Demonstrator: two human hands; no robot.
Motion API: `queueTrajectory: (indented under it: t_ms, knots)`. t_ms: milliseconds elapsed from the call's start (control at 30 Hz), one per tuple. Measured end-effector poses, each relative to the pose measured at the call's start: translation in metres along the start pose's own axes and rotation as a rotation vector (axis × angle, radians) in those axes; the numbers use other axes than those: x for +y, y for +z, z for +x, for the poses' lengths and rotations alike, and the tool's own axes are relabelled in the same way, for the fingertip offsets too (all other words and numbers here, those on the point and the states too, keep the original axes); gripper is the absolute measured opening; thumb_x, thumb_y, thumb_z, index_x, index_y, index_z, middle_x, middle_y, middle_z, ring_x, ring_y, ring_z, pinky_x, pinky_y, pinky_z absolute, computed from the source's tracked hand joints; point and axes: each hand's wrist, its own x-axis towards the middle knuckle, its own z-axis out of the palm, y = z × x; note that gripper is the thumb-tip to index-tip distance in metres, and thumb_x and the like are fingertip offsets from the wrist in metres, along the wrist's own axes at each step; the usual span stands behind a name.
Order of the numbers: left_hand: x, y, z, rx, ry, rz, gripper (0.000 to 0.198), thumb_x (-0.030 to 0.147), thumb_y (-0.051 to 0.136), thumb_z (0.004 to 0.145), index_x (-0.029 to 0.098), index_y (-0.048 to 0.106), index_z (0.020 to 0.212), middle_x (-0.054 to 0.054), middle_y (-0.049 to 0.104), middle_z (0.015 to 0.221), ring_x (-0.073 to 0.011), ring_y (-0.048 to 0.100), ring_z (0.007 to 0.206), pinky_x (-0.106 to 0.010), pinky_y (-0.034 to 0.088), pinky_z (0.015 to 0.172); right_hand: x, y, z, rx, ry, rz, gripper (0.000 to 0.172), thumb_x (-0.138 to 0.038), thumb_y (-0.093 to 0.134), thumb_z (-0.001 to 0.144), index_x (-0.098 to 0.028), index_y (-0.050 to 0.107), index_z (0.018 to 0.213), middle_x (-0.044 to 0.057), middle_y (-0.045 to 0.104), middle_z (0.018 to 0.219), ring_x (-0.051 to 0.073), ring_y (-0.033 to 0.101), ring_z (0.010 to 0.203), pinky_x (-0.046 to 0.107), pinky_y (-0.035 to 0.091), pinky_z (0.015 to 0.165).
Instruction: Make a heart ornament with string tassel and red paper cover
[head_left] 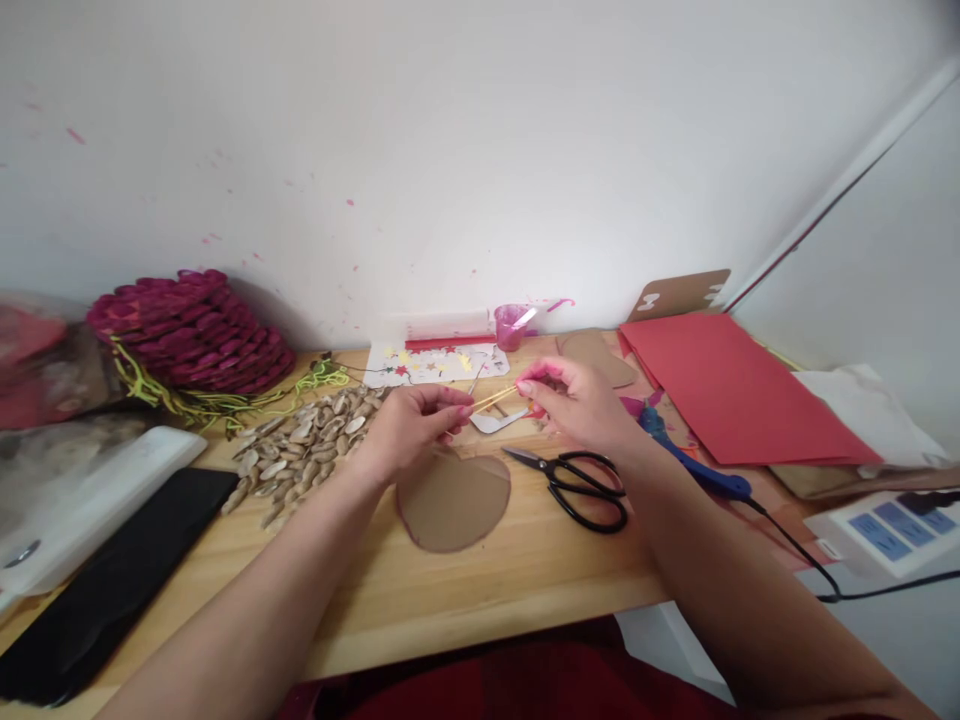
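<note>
My left hand (pixel 416 425) and my right hand (pixel 574 400) meet over the middle of the wooden table (pixel 487 590). Both pinch the same thin yellow strand (pixel 493 399), one hand at each end, fingers pressed together. Below my left hand lies a brown heart-shaped card cut-out (pixel 455 500). Black-handled scissors (pixel 581 485) rest just under my right wrist. A small white piece (pixel 496 422) lies on the table beneath the strand.
A heap of pale seeds (pixel 307 445) lies left of my hands, beside a magenta woven piece (pixel 195 335) with yellow-green threads. Red paper sheets (pixel 731 385), a blue glue gun (pixel 694 465) with cord, a pink cup (pixel 510 325) and a black flat case (pixel 105 585) surround the work spot.
</note>
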Motion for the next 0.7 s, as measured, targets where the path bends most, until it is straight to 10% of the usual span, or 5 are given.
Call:
queueTrajectory:
  t_ms: [700]
  knots:
    - [-0.0073,-0.0034,-0.0001,-0.139,0.108,0.297,0.035,0.051,0.065,0.085,0.017,0.064,0.081,-0.004,0.069,0.077,-0.0160,0.061,0.071,-0.026,0.050,0.064,0.0044,-0.0027,0.0010,0.110,-0.055,-0.097,0.014,-0.033,0.060,0.092,-0.021,0.065,0.086,-0.001,0.063,0.069,0.015,0.060,0.059,0.027,0.045,0.053]
